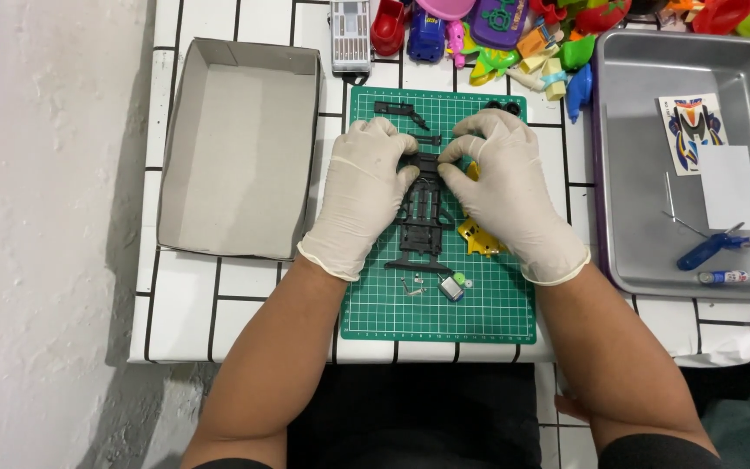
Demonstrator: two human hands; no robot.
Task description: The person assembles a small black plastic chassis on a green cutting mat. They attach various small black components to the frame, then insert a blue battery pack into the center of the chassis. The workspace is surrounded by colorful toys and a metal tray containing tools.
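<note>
Both my hands wear white gloves and meet over a black toy car chassis [423, 221] that lies on a green cutting mat [392, 304]. My left hand [365, 195] pinches the chassis's far end from the left. From the right, my right hand [503, 187] grips the same end with its fingertips. A yellow plastic part [477, 236] lies partly under my right hand. Small black parts [399, 109] rest at the mat's far edge. A tiny motor [451, 287] and a few screws [411, 287] sit on the mat near the chassis's close end.
An open grey cardboard box [236, 148] stands to the left. A metal tray [644, 130] on the right holds a sticker sheet [694, 130], blue cutters [712, 248] and a small tube [724, 277]. Colourful plastic toys [514, 35] and a screwdriver-bit case [350, 35] crowd the far edge.
</note>
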